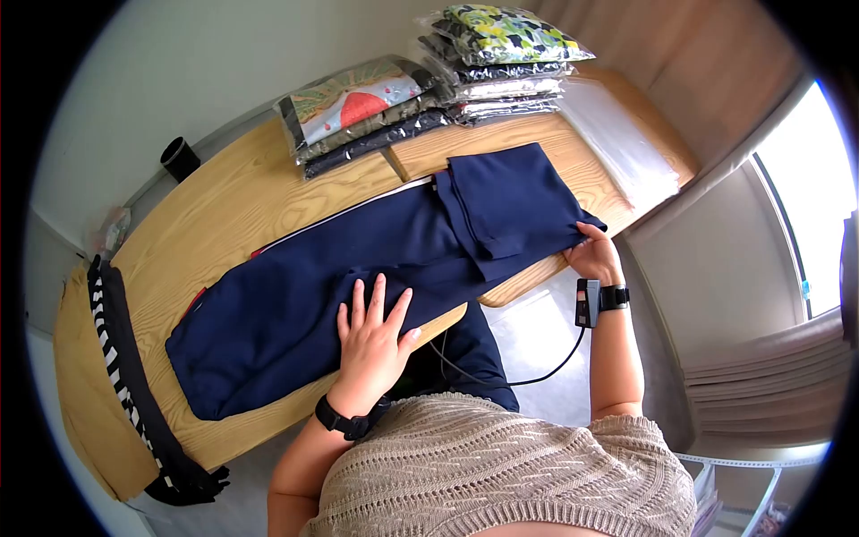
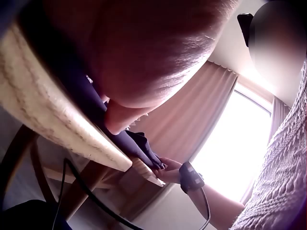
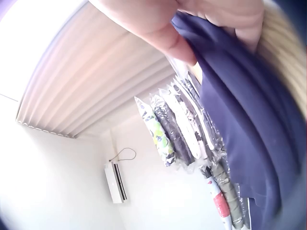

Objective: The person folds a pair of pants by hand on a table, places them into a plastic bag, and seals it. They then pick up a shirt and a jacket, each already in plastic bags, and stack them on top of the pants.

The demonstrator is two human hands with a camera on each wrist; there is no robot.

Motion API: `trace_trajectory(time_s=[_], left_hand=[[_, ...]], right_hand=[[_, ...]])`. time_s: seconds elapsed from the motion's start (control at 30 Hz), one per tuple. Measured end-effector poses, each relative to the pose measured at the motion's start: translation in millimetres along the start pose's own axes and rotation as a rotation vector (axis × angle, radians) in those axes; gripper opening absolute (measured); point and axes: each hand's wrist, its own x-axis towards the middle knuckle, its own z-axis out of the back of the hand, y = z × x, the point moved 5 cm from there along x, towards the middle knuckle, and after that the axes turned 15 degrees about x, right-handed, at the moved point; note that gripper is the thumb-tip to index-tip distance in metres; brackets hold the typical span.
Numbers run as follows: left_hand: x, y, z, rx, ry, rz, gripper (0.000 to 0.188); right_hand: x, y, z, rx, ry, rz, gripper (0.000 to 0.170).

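Note:
A navy blue garment [image 1: 295, 295] with a white stripe and small red trim along its far edge lies lengthwise over the wooden table [image 1: 224, 215]. Its right end is folded back over itself in a square panel [image 1: 510, 188]. My left hand [image 1: 371, 336] rests with spread, straight fingers on the near side of the garment, about midway along. At the right end, my right hand [image 1: 595, 255] pinches the folded corner; in the right wrist view the thumb and fingers [image 3: 244, 36] hold the layered navy cloth [image 3: 235, 100] between them.
Stacks of clothes in clear bags [image 1: 358, 112] [image 1: 510, 67] stand at the back, beside flat clear plastic bags [image 1: 617, 143]. A black cup [image 1: 180, 159] is at the back left. Dark and striped cloth [image 1: 134, 385] hangs over the left end. A cable [image 1: 537, 380] runs below the table's front edge.

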Motion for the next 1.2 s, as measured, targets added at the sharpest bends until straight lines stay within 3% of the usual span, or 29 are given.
trace_trajectory(time_s=[0.13,0.23,0.33,0.43,0.47,0.53,0.67,0.73,0.77,0.83,1.0,1.07,1.2], left_hand=[[-0.2,-3.3,4.5,0.082,0.024,0.005,0.055],[0.4,-4.1,4.9,0.095,0.065,0.018,0.054],[0.4,-6.1,4.8,0.132,0.092,0.015,0.055],[2.2,-6.6,4.1,0.147,0.122,0.011,0.055],[3.0,-7.4,5.2,0.144,0.138,0.009,0.055],[3.5,-8.4,6.1,0.142,0.148,0.01,0.055],[5.5,-7.5,5.7,0.119,0.177,0.02,0.056],[5.1,-6.4,5.5,0.114,0.186,0.041,0.056],[5.2,-6.5,6.1,0.104,0.18,0.038,0.056],[4.8,-5.8,5.9,0.091,0.188,0.051,0.056],[7.4,-5.6,5.8,0.093,0.201,0.048,0.055],[7.8,-5.9,5.5,0.094,0.211,0.046,0.055],[7.3,-5.6,4.8,0.096,0.22,0.047,0.056]], right_hand=[[4.6,38.8,23.4,-0.055,0.107,-0.074,0.017],[0.6,87.9,5.7,-0.428,-0.103,0.52,0.028],[8.4,89.4,-68.6,-0.823,0.205,0.27,0.034],[50.8,83.4,-105.2,-1.333,0.374,0.116,0.038],[64.6,79.5,-114.9,-1.328,0.375,0.123,0.038],[93.2,66.2,-129.2,-1.725,0.375,0.13,0.041],[153.1,47.1,-127.3,-1.774,0.462,0.087,0.042],[170.2,38.4,-123.4,-1.935,0.465,-0.071,0.038],[175.2,39.7,-118.5,-1.838,0.407,-0.118,0.024],[188.7,42.6,-109.8,-1.698,0.401,-0.17,0.021],[188.9,47.8,-105.3,-1.737,0.39,-0.273,0.021],[184.7,47.7,-110.4,-1.887,0.448,-0.25,0.02],[191.1,58.7,-105.9,-1.699,0.443,-0.266,0.018]])
